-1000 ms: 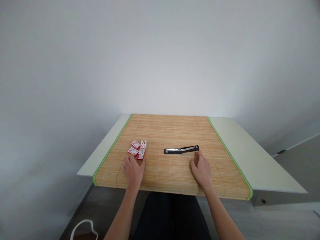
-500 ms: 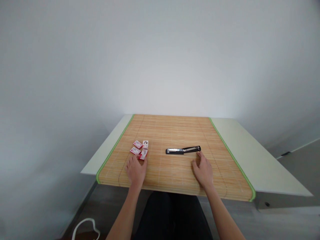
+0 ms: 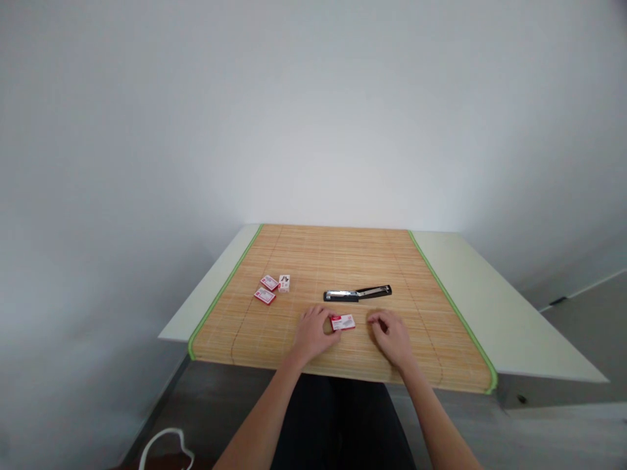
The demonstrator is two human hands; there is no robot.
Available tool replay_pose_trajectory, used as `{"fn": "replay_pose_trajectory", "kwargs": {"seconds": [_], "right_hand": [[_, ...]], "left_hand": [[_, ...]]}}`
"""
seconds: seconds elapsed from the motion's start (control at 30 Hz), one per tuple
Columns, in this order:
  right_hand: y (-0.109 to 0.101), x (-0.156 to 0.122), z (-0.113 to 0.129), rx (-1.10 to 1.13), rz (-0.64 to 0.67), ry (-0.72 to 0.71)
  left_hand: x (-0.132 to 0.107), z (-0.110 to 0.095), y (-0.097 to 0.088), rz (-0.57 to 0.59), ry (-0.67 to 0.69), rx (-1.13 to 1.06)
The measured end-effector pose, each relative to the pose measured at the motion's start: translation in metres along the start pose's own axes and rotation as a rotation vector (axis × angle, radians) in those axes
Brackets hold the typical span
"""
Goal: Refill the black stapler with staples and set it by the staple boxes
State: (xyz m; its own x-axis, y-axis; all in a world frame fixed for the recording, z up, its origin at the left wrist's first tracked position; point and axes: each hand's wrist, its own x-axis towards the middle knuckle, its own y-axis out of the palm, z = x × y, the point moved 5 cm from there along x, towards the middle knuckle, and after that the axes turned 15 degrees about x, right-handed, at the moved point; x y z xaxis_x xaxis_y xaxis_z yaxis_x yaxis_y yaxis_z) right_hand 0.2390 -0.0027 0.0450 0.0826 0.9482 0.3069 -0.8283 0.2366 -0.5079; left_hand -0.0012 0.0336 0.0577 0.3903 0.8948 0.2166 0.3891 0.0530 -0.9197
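Staple box lies on the bamboo mat, just before the black stapler; left hand pinches its left end; right hand rests just beside, fingers loosely curled, empty. Three more boxes lie well left.

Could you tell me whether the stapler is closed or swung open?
Open, it seems: the stapler lies stretched out, its black half and silver half end to end, not stacked.

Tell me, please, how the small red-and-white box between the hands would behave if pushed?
The box lies flat and low, so it probably slides rather than tips or rolls. Its small size suggests it is light; the ribbed bamboo mat may drag on it slightly.
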Motion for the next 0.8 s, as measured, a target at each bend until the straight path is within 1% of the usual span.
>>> {"fn": "replay_pose_trajectory", "kwargs": {"seconds": [0.1,0.27,0.37,0.5,0.57,0.67,0.73,0.8], "right_hand": [[0.005,0.004,0.013,-0.034,0.096,-0.032],[0.013,0.006,0.024,-0.054,0.173,-0.046],[0.016,0.006,0.024,-0.057,0.170,-0.038],[0.018,0.006,0.018,-0.046,0.185,-0.018],[0.017,0.005,0.014,-0.041,0.152,-0.007],[0.013,0.004,0.011,-0.042,0.074,-0.011],[0.013,0.004,0.012,-0.049,0.086,-0.045],[0.015,0.004,0.014,-0.070,0.130,-0.077]], "left_hand": [[0.013,0.001,0.000,0.022,0.062,-0.022],[0.020,0.001,0.001,0.034,0.091,-0.043],[0.021,0.000,0.001,0.042,0.102,-0.061],[0.022,0.001,0.001,0.070,0.115,-0.076],[0.021,0.003,-0.001,0.076,0.124,-0.086],[0.016,0.012,-0.004,0.058,0.116,-0.098],[0.012,0.019,-0.007,0.046,0.114,-0.093],[0.009,0.025,-0.007,0.048,0.122,-0.083]]}}
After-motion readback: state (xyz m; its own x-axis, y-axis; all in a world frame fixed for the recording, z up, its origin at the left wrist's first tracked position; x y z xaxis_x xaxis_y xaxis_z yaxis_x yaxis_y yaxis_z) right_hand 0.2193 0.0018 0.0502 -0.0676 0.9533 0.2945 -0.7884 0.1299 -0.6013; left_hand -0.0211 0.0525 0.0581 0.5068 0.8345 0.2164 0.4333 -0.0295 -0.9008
